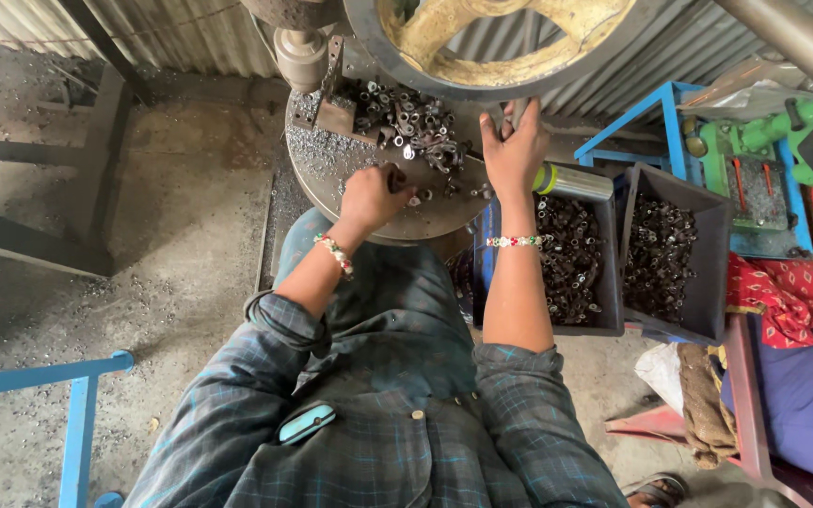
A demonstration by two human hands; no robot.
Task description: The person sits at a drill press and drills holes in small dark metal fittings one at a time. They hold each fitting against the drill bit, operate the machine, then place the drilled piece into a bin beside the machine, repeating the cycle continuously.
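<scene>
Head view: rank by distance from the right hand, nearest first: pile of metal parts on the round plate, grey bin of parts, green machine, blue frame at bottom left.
From the right hand:
1. Pile of metal parts, just left, on the round plate.
2. Grey bin, to the right.
3. Green machine, far right.
4. Blue frame, bottom left.

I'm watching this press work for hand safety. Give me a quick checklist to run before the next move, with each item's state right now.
1. Left hand holds a piece: ok, closed on a small metal part on the round press table.
2. Right hand on the wheel: ok, its grip is at the rim of the big flywheel.
3. Left fingers away from the tool: cannot tell, the punch area is not clearly visible.
4. Parts supply: ok, a pile of metal parts lies on the table.
5. Bins: ok, two grey bins hold parts at the right.
</scene>
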